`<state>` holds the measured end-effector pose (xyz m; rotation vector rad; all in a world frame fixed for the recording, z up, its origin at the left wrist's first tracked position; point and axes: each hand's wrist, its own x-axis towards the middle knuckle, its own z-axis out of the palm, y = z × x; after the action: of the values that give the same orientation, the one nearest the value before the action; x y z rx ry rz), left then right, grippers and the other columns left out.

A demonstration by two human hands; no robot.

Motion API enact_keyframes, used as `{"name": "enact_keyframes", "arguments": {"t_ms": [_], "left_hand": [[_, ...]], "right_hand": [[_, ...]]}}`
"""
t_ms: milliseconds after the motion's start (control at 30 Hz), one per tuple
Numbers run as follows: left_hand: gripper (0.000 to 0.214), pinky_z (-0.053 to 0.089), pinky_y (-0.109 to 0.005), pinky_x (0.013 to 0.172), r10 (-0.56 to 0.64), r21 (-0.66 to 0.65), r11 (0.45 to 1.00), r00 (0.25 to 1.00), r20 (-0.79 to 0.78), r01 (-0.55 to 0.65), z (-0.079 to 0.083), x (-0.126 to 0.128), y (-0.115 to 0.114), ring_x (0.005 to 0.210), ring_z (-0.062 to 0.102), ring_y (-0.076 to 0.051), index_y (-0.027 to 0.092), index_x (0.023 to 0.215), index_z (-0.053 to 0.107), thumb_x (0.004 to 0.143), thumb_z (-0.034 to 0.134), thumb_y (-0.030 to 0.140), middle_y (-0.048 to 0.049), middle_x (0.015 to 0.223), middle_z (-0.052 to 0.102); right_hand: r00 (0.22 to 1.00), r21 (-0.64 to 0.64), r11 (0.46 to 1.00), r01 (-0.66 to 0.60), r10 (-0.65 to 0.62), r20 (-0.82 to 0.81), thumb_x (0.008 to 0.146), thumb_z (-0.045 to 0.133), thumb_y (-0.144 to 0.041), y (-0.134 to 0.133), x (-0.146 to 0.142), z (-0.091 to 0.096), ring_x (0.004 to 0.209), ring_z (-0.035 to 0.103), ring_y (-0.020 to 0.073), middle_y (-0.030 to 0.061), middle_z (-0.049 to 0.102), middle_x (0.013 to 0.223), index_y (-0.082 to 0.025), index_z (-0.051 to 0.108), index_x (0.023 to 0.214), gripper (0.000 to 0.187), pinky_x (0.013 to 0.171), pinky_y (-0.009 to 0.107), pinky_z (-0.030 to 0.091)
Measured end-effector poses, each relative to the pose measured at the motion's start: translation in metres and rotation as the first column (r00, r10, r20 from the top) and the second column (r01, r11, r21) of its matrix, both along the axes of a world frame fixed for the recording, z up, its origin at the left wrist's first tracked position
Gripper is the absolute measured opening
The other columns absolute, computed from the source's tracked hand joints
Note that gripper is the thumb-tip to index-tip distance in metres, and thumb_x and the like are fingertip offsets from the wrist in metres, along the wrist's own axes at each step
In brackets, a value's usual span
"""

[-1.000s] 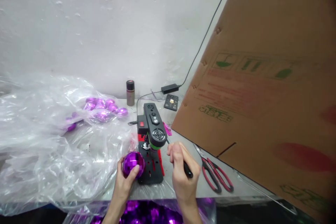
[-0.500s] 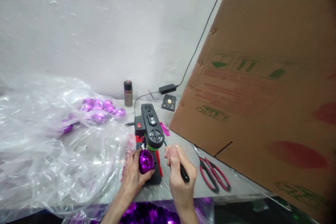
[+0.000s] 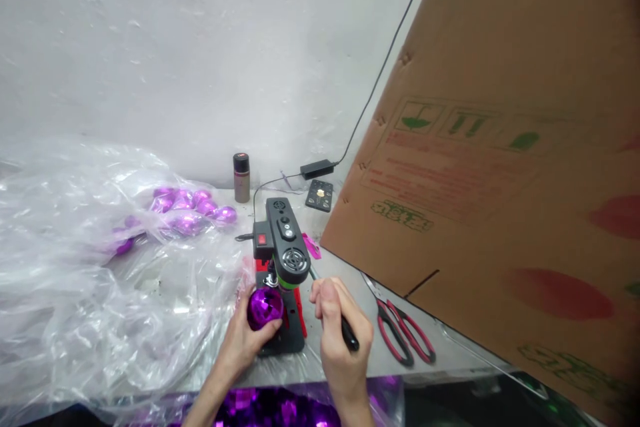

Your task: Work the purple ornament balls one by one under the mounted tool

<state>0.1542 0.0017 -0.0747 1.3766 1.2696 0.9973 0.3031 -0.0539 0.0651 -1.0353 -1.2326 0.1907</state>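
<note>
My left hand [image 3: 245, 335] is closed around a shiny purple bauble [image 3: 265, 307], fingers behind it and thumb at its front right. The bauble is close to a small black bench machine, which looks like a mini drill press [image 3: 287, 240], above the left of its base. My right hand [image 3: 345, 337] grips a lever [image 3: 349, 333] with a black end, whose thin metal rod runs up toward the machine's head. The tip under the head is hard to make out.
Several purple baubles [image 3: 187, 221] lie within clear plastic sheeting [image 3: 100, 293] at left. Red-handled scissors [image 3: 400, 330] rest right of my right hand, beside a large leaning cardboard box [image 3: 470, 167]. Behind the machine stand a dark-capped bottle [image 3: 242, 179] and a power adapter [image 3: 318, 169].
My left hand has moved the bauble slightly left, away from beneath the machine's head. My right hand keeps its grip on the lever, and the view has shifted a little.
</note>
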Motion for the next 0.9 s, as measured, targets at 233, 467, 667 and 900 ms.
{"name": "enact_keyframes", "arguments": {"t_ms": [233, 467, 667, 900], "left_hand": [[0.083, 0.053, -0.053, 0.115, 0.013, -0.167, 0.985, 0.966, 0.257, 0.031, 0.005, -0.020, 0.009, 0.130, 0.069, -0.039, 0.017, 0.133, 0.063, 0.070, 0.086, 0.065, -0.0165, 0.133, 0.077], [0.081, 0.052, -0.055, 0.114, -0.044, 0.013, 0.999, 0.995, 0.086, 0.043, -0.006, -0.005, 0.003, 0.124, 0.071, -0.037, 0.020, 0.139, 0.059, 0.070, 0.089, 0.049, -0.0141, 0.131, 0.076], [0.077, 0.050, -0.059, 0.113, -0.016, 0.168, 0.985, 0.987, -0.157, 0.043, -0.007, 0.007, 0.002, 0.130, 0.067, -0.039, 0.022, 0.143, 0.055, 0.073, 0.083, 0.039, -0.0154, 0.138, 0.070], [0.072, 0.049, -0.062, 0.114, 0.005, 0.308, 0.948, 0.967, -0.254, 0.076, -0.012, 0.013, -0.005, 0.132, 0.063, -0.041, 0.021, 0.141, 0.059, 0.072, 0.080, 0.033, -0.0161, 0.138, 0.067]], "right_hand": [[1.000, -0.008, 1.000, 0.015, -0.015, -0.015, 0.110, 0.046, -0.018, -0.001, -0.002, 0.000, 0.062, 0.051, 0.0114, -0.0042, 0.047, 0.067, -0.023, 0.047, 0.072, 0.038, 0.061, 0.025, 0.042], [1.000, 0.009, 1.000, 0.009, -0.009, 0.010, 0.110, 0.045, -0.017, 0.001, -0.001, 0.010, 0.062, 0.051, 0.0104, -0.0046, 0.047, 0.067, -0.023, 0.045, 0.072, 0.039, 0.060, 0.023, 0.043], [1.000, -0.008, 1.000, 0.001, -0.001, 0.011, 0.110, 0.046, -0.019, 0.000, 0.000, 0.008, 0.064, 0.052, 0.0102, -0.0046, 0.047, 0.068, -0.023, 0.045, 0.073, 0.038, 0.061, 0.022, 0.043], [1.000, -0.019, 1.000, 0.001, -0.001, 0.006, 0.111, 0.046, -0.019, 0.000, 0.000, 0.005, 0.065, 0.053, 0.0103, -0.0044, 0.048, 0.069, -0.023, 0.047, 0.074, 0.037, 0.061, 0.022, 0.043]]}}
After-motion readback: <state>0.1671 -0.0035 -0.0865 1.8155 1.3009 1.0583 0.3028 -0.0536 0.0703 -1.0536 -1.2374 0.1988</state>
